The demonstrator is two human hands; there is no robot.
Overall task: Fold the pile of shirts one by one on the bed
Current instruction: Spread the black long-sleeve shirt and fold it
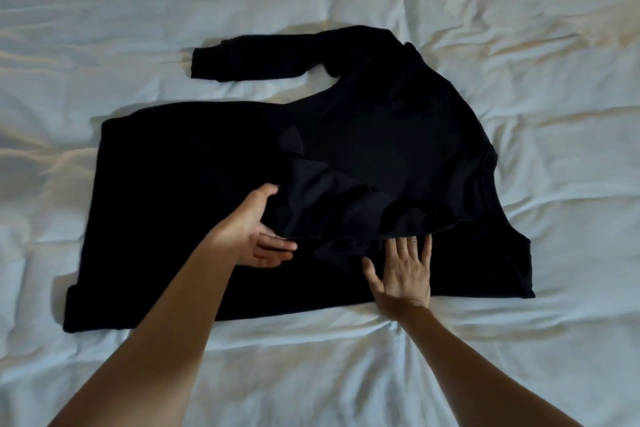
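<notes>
Shirt: a black long-sleeved shirt [363, 135], soft matte knit, lies flat mid-bed on the bed [519, 45], hem to the left, collar to the right.
Far sleeve: stretched leftward beyond the shirt's body, cuff squared.
Near sleeve: bunched in rumpled folds across the shirt's middle.
Left hand [256, 229]: thumb over, fingers under that bunched fabric, apparently gripping it.
Right hand [401, 270]: fingers spread wide, flat on the shirt's near half.
Bedding: white, puffy, creased.
</notes>
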